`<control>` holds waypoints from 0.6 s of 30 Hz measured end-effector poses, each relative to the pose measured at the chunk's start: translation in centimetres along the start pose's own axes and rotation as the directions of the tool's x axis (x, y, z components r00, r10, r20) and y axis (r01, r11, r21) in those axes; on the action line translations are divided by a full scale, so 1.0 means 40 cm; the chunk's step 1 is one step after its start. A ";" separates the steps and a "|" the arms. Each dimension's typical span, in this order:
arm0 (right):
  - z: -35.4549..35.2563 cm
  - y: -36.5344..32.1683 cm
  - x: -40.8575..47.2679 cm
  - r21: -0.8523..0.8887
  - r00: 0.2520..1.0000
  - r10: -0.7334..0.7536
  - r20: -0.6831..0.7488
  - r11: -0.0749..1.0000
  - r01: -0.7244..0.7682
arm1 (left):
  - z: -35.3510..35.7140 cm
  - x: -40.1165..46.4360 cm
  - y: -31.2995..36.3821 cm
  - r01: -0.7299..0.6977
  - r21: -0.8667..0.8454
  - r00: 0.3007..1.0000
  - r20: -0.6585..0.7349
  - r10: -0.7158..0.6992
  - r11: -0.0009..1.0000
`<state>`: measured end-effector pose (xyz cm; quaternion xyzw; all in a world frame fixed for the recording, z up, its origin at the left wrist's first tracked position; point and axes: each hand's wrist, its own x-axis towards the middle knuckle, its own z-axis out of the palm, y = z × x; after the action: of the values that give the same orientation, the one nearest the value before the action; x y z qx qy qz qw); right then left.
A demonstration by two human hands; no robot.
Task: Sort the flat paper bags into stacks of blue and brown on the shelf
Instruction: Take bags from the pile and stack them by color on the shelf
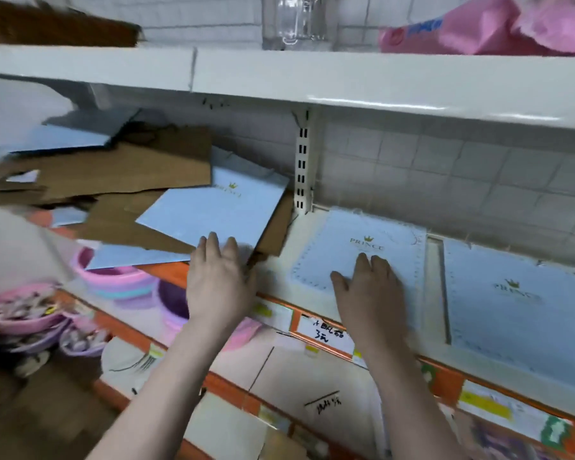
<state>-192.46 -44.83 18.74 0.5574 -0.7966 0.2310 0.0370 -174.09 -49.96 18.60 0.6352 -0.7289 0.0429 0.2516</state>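
Note:
A jumbled pile of flat brown bags (120,167) and blue bags fills the left part of the shelf (281,270). On top of it lies a tilted blue bag (219,207) with a gold crown print. My left hand (218,277) touches that bag's near edge with straight fingers. A neat stack of blue bags (362,247) lies in the middle of the shelf, and my right hand (369,290) rests flat on it. Another blue stack (518,303) lies to the right, behind a low divider (440,287).
A white upper shelf (312,78) hangs close overhead, carrying a clear glass jar (296,21) and a pink package (498,24). Below the shelf's orange price strip (312,327) stand pink and purple basins (113,280) at left and cardboard boxes.

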 end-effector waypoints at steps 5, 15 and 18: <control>0.019 -0.132 -0.035 0.053 0.992 -0.125 -0.017 0.991 0.125 | -0.078 -0.018 -0.133 0.125 -0.002 0.987 -0.101 -0.125 0.992; 0.072 -0.484 -0.085 0.090 0.978 -0.191 -0.087 0.976 0.198 | -0.211 0.010 -0.457 0.143 -0.029 0.974 -0.175 -0.145 0.989; 0.103 -0.596 -0.091 0.049 0.977 -0.200 -0.072 0.978 0.204 | -0.248 0.036 -0.579 0.144 -0.028 0.973 -0.181 -0.147 0.989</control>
<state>-168.70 -49.84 21.72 0.6282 -0.7274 0.2668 0.0713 -149.13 -51.87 21.87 0.6784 -0.6546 0.0771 0.3243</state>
